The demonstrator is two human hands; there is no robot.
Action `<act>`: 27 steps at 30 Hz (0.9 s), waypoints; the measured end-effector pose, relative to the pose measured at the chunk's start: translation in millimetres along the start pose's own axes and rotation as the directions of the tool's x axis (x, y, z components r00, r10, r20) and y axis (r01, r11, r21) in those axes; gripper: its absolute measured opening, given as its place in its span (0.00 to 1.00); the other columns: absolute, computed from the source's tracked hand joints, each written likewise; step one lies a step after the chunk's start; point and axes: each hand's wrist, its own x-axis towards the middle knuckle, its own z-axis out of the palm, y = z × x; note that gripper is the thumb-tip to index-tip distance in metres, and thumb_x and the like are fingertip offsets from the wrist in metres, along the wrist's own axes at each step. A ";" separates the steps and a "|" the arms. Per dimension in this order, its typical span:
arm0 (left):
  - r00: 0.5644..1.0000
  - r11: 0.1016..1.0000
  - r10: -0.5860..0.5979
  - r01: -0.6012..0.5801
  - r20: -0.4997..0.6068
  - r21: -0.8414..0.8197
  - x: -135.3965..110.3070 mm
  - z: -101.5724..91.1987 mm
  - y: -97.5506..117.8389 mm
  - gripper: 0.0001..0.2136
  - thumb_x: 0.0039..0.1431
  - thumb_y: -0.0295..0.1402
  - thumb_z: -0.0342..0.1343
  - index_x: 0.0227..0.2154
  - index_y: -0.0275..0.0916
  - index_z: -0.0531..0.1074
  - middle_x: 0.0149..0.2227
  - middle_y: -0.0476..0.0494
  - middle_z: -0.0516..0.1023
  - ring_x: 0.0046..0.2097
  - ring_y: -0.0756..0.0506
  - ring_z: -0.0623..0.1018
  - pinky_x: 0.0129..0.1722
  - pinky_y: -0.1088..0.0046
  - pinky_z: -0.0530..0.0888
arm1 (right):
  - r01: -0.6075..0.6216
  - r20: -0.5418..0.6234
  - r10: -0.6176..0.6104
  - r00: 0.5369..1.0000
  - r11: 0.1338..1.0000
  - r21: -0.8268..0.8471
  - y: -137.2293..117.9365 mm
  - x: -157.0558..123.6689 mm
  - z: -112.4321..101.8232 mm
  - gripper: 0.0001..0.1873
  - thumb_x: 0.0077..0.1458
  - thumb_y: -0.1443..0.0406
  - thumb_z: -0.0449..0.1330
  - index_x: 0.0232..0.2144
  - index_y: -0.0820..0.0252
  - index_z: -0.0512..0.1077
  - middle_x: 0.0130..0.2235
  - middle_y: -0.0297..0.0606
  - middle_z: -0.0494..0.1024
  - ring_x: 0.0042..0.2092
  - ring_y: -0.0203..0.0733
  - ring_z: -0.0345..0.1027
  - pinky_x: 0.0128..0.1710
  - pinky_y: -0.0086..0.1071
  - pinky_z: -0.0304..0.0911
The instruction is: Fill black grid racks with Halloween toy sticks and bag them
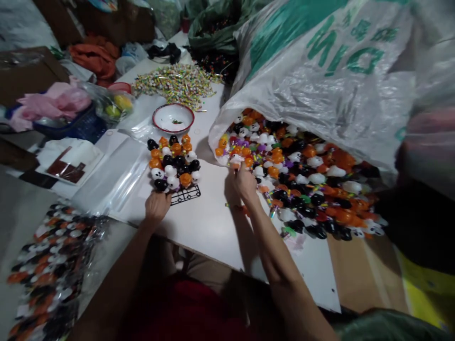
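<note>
My left hand (158,206) is closed at the near left corner of a black plastic grid rack (185,194). Rows of small Halloween figure heads (177,163), in orange pumpkin, white skull and black, stand upright in that rack. My right hand (244,181) reaches to the left edge of a big loose pile of similar toys (305,189), its fingers pinched on a white-headed toy (236,160). Some toys in the pile show striped, colourful tubes below their heads. My left fingertips are partly hidden by the rack and heads.
A large white sack (320,90) lies open over the pile on the right. Behind the rack sit a red-rimmed white bowl (173,118) and a heap of small colourful pieces (177,83). Clear plastic bags (113,173) lie left; packed toys (50,265) are lower left.
</note>
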 end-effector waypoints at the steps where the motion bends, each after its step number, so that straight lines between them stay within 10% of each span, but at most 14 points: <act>1: 1.000 1.000 -0.018 0.018 0.024 0.000 0.6 -0.5 1.1 0.13 0.62 0.40 0.52 0.26 0.38 0.72 0.23 0.40 0.71 0.31 0.40 0.73 0.32 0.65 0.67 | 0.025 -0.008 -0.024 1.000 0.993 0.117 -4.0 -11.1 3.5 0.24 0.58 0.66 0.55 0.56 0.70 0.64 0.39 0.54 0.80 0.40 0.51 0.75 0.41 0.38 0.66; 6: 0.991 0.997 -0.074 0.076 0.115 -0.019 -3.1 -7.2 3.2 0.11 0.64 0.38 0.52 0.39 0.37 0.75 0.33 0.43 0.77 0.31 0.47 0.75 0.32 0.73 0.70 | 0.225 -0.011 -0.300 0.954 0.688 0.690 -44.9 -97.5 55.6 0.13 0.50 0.58 0.61 0.36 0.60 0.74 0.34 0.40 0.80 0.34 0.42 0.72 0.37 0.33 0.68; 11: 0.988 0.999 -0.041 0.043 0.150 -0.010 -1.3 -5.2 4.6 0.09 0.65 0.36 0.52 0.36 0.37 0.75 0.32 0.41 0.77 0.35 0.44 0.77 0.37 0.71 0.72 | 0.099 0.094 -0.288 0.953 0.589 0.802 -80.1 -125.2 107.3 0.12 0.50 0.57 0.61 0.30 0.60 0.73 0.29 0.37 0.78 0.32 0.40 0.69 0.34 0.31 0.67; 18: 0.987 1.000 -0.009 0.004 0.163 0.028 -6.9 1.5 -2.2 0.10 0.65 0.36 0.50 0.34 0.37 0.73 0.34 0.35 0.78 0.42 0.40 0.79 0.44 0.66 0.74 | 0.468 0.018 -0.576 0.818 0.683 0.561 -86.5 -111.4 113.9 0.07 0.55 0.69 0.53 0.35 0.60 0.70 0.35 0.41 0.76 0.34 0.41 0.69 0.37 0.32 0.65; 27: 0.977 0.998 0.058 -0.052 0.204 -0.036 -5.0 -17.2 -12.6 0.07 0.52 0.35 0.50 0.29 0.40 0.70 0.29 0.39 0.78 0.32 0.40 0.78 0.32 0.67 0.74 | 0.533 0.042 -0.603 0.796 0.733 0.422 -83.4 -124.3 88.8 0.04 0.59 0.66 0.58 0.38 0.54 0.70 0.39 0.34 0.78 0.38 0.41 0.73 0.37 0.30 0.67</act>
